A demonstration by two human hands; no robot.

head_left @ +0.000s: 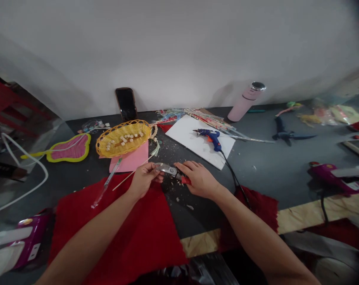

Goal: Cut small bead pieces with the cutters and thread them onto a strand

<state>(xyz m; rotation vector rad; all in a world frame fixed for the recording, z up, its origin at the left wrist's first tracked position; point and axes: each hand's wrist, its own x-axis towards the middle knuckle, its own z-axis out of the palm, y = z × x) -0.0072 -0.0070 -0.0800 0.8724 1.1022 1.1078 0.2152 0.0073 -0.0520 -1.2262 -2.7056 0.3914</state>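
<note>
My right hand (198,179) is closed round the red handles of a metal cutting tool (166,169), whose silvery head points left. At that head, the fingers of my left hand (144,179) pinch something too small to make out. Under both hands, pale crumbs (177,199) are scattered on the dark table. A thin stick (122,182) slants beside my left hand, over the red cloth (137,229). Beyond it, a yellow oval basket (122,138) holds several small cream pieces, partly over a pink sheet (132,160).
A blue glue gun (210,136) lies on a white board (182,132), its black cable running toward the front edge. Behind stand a pink bottle (245,103) and a phone (126,103). Wrapped sticks (206,118) lie by the wall; a pink-yellow fan shape (69,149) lies left.
</note>
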